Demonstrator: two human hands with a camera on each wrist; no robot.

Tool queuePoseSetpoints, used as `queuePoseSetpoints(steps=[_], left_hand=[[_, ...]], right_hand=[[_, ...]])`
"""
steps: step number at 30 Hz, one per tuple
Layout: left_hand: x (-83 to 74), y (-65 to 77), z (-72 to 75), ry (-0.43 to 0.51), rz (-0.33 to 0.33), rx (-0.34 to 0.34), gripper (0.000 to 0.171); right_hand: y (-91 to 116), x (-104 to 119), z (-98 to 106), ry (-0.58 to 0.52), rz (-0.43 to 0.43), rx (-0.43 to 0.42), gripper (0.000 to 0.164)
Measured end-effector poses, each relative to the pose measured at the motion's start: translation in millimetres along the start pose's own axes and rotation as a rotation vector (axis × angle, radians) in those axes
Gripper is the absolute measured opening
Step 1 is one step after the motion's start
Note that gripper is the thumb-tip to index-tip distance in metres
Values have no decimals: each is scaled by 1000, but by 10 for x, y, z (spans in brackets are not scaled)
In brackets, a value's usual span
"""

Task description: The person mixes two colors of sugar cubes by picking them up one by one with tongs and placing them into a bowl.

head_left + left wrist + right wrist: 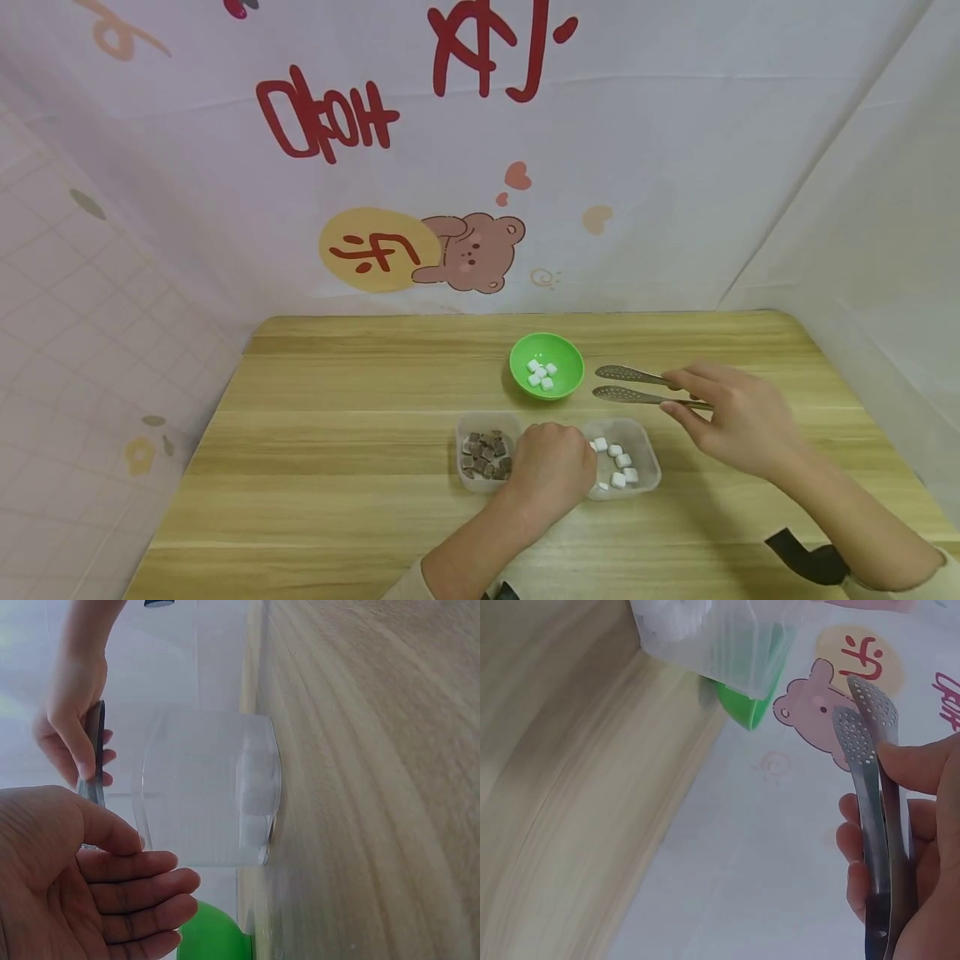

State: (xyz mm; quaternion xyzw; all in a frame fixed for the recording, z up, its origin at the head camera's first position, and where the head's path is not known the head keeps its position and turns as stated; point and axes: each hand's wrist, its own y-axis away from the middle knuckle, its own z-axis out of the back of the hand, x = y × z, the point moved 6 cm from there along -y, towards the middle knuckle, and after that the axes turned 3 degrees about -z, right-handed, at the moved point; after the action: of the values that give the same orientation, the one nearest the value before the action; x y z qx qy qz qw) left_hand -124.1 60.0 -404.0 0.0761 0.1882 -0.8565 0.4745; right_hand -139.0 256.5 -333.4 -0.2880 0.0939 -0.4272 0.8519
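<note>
My right hand (738, 417) grips metal tongs (630, 395) with perforated tips, held above the table on the right. Nothing is between the tongs' two tips, which stand apart. My left hand (552, 467) hovers by a clear plastic container (191, 787) of white cubes (618, 479); its fingers are loosely curled, the thumb by the index finger, and nothing is in it. It partly hides that container. Left of this hand, a second clear container (462, 458) holds brown cubes (483, 454). Behind them stands a green bowl (570, 358) with several white cubes (541, 372) inside.
The wooden table (337, 433) meets a white curtain (645, 167) printed with a bear and red characters. A black strap-like object (806, 560) shows near my right forearm.
</note>
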Motion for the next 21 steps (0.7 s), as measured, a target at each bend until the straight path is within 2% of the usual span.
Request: queuePoseSetpoints(steps=[9, 21], left_hand=[[2, 2, 2, 6, 0, 3, 51], [5, -1, 13, 23, 10, -6, 50]], right_hand=[[156, 77, 120, 38, 32, 10, 66], [229, 220, 140, 87, 101, 82, 66]])
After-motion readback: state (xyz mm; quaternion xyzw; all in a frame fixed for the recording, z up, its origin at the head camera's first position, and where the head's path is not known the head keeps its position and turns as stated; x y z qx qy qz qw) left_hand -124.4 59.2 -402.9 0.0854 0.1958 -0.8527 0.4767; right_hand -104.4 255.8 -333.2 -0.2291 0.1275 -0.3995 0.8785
